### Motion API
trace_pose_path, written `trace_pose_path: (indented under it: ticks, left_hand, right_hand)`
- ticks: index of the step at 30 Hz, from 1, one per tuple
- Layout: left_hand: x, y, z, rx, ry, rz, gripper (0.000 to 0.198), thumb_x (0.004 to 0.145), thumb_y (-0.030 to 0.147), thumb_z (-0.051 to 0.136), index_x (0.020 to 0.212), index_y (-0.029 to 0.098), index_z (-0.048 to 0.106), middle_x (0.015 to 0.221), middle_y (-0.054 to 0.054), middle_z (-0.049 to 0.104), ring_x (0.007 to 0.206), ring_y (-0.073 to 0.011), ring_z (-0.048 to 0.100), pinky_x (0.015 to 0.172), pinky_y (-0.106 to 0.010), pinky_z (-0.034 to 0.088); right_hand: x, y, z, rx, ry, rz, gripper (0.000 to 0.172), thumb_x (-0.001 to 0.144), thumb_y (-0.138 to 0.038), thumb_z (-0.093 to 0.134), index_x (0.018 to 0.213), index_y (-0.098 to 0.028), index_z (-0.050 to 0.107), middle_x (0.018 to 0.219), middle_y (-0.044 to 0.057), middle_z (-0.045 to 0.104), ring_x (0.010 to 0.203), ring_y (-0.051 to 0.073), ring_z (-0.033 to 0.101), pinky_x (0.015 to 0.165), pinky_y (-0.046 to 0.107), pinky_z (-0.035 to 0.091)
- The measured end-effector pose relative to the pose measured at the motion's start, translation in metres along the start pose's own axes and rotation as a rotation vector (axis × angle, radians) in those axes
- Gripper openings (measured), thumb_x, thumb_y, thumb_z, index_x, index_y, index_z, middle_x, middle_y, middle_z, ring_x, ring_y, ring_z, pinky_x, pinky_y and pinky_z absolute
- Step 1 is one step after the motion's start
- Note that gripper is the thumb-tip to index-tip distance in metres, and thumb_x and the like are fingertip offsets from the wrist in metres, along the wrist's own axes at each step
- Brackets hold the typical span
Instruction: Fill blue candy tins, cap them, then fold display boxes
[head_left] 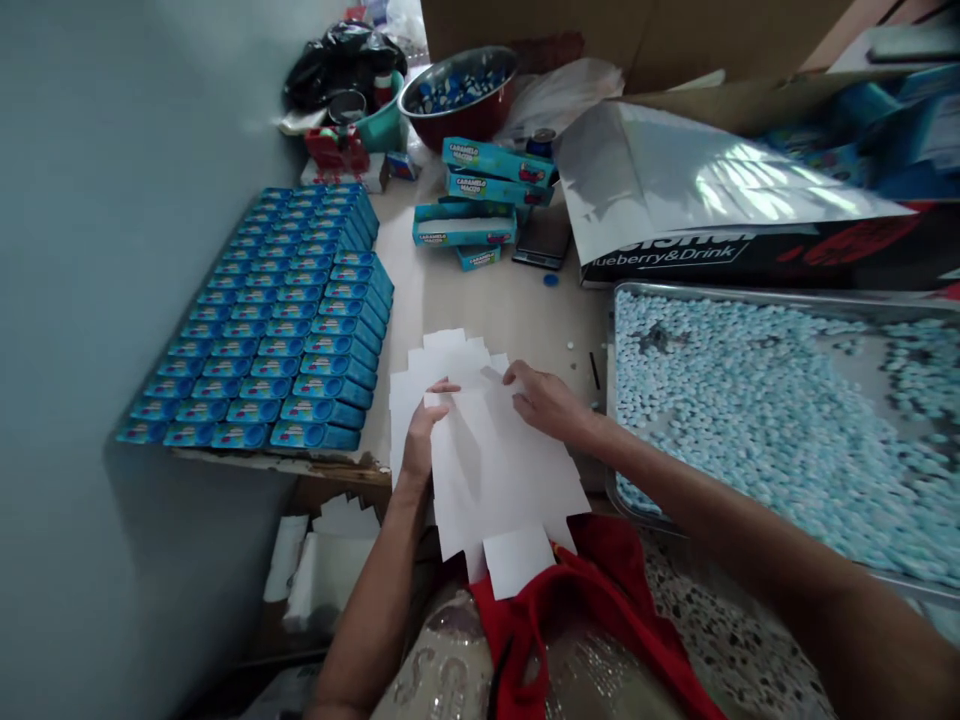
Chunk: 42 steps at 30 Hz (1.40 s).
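A white die-cut cardboard sheet [517, 480] with flaps lies at the near edge of the table, partly over my lap. My left hand [421, 435] grips its upper left edge, thumb on top and fingers behind. At the upper right, my right hand [546, 402] has its fingers bent and closed on a flap of the same sheet. Beneath it, other white cardboard sheets [401, 400] with stepped edges rest on the table.
Rows of blue boxes [281, 320] line the left. Blue cartons [465, 225] and a dark scale [544, 235] are behind. On the right, a metal tray [611, 400] holds pale blue candies below a large black box [675, 260]. A bowl [469, 125] of small blue pieces stands farther back.
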<state>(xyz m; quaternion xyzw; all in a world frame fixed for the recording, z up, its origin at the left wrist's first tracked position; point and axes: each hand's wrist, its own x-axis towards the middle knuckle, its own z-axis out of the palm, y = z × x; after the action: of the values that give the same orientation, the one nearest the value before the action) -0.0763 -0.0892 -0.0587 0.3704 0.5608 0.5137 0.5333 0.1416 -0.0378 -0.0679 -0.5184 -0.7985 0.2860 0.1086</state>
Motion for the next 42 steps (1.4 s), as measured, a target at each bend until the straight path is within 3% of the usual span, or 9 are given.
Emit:
trace_pose_path:
  ticks: [5, 10, 13, 17, 22, 26, 33, 38, 42]
  left_hand:
    - [0.013, -0.004, 0.004, -0.016, 0.04, 0.014, 0.039, 0.074, 0.035, 0.073, 0.109, 0.021, 0.066, 0.129, -0.009, 0.067, 0.129, -0.0313, 0.061, 0.11, -0.038, 0.046]
    - [0.022, -0.011, 0.012, -0.036, 0.096, 0.051, 0.053, 0.078, 0.037, 0.077, 0.127, 0.027, 0.057, 0.113, -0.003, 0.063, 0.107, -0.0214, 0.064, 0.1, -0.031, 0.048]
    - [0.023, -0.01, 0.026, 0.088, 0.098, 0.098, 0.031, 0.093, 0.053, 0.069, 0.101, 0.023, 0.063, 0.095, -0.003, 0.062, 0.093, -0.0212, 0.06, 0.088, -0.03, 0.048]
    - [0.028, 0.0, 0.042, 0.266, 0.219, 0.185, 0.037, 0.102, 0.052, 0.061, 0.078, 0.023, 0.057, 0.074, 0.0, 0.052, 0.083, -0.0208, 0.054, 0.082, -0.029, 0.044]
    - [0.034, 0.007, 0.028, 0.238, 0.083, 0.038, 0.033, 0.095, 0.037, 0.069, 0.07, 0.022, 0.054, 0.079, -0.001, 0.063, 0.088, -0.0203, 0.061, 0.087, -0.029, 0.048]
    - [0.037, 0.009, 0.011, 0.248, -0.029, 0.003, 0.01, 0.083, 0.02, 0.075, 0.093, 0.021, 0.074, 0.112, -0.007, 0.076, 0.116, -0.0267, 0.067, 0.111, -0.039, 0.047]
    - [0.052, 0.011, 0.013, 0.499, -0.019, 0.035, 0.033, 0.059, -0.001, 0.083, 0.084, 0.021, 0.078, 0.103, -0.01, 0.07, 0.115, -0.0359, 0.065, 0.123, -0.052, 0.042]
    - [0.064, 0.005, 0.018, 0.519, 0.015, 0.085, 0.031, 0.052, -0.002, 0.087, 0.057, 0.023, 0.068, 0.075, -0.006, 0.054, 0.109, -0.0395, 0.064, 0.114, -0.051, 0.048]
    - [0.084, 0.02, 0.023, 0.841, -0.067, -0.016, 0.045, 0.047, -0.006, 0.086, 0.04, 0.023, 0.053, 0.054, -0.001, 0.036, 0.104, -0.0444, 0.067, 0.108, -0.056, 0.048]
  right_hand:
    - [0.001, 0.011, -0.002, 0.234, 0.218, 0.124, 0.062, 0.093, -0.02, 0.056, 0.154, -0.021, 0.051, 0.109, 0.011, 0.079, 0.098, 0.03, 0.073, 0.089, 0.039, 0.055]
    - [0.009, 0.002, -0.002, 0.153, 0.095, 0.013, 0.033, 0.095, -0.013, 0.051, 0.119, -0.021, 0.073, 0.118, 0.012, 0.08, 0.109, 0.027, 0.074, 0.097, 0.037, 0.054]
    - [0.015, -0.006, 0.003, -0.035, 0.002, -0.09, 0.043, 0.094, -0.004, 0.04, 0.123, -0.018, 0.069, 0.121, 0.015, 0.079, 0.105, 0.026, 0.074, 0.09, 0.035, 0.051]
    - [0.022, -0.009, 0.012, -0.05, 0.056, -0.033, 0.04, 0.095, -0.009, 0.038, 0.129, -0.018, 0.058, 0.116, 0.016, 0.078, 0.099, 0.027, 0.073, 0.083, 0.035, 0.05]
    - [0.013, -0.012, 0.011, 0.016, 0.105, 0.152, 0.055, 0.09, -0.016, 0.045, 0.145, -0.012, 0.044, 0.104, 0.016, 0.077, 0.093, 0.031, 0.073, 0.084, 0.039, 0.05]
    - [0.01, -0.019, -0.005, -0.068, 0.006, 0.107, 0.071, 0.094, -0.015, 0.043, 0.163, -0.008, 0.031, 0.108, 0.018, 0.079, 0.095, 0.032, 0.075, 0.083, 0.037, 0.051]
    - [0.046, -0.02, -0.043, -0.139, -0.259, -0.019, 0.05, 0.107, -0.03, 0.043, 0.151, -0.016, 0.064, 0.135, 0.016, 0.077, 0.12, 0.031, 0.074, 0.096, 0.035, 0.053]
    - [0.057, -0.044, -0.039, -0.443, -0.274, -0.079, 0.031, 0.098, -0.023, 0.062, 0.119, -0.012, 0.082, 0.113, 0.021, 0.081, 0.106, 0.036, 0.077, 0.085, 0.038, 0.055]
    - [0.064, -0.052, -0.03, -0.497, -0.236, -0.164, 0.023, 0.093, -0.014, 0.065, 0.102, -0.014, 0.085, 0.108, 0.02, 0.081, 0.104, 0.033, 0.076, 0.085, 0.037, 0.054]
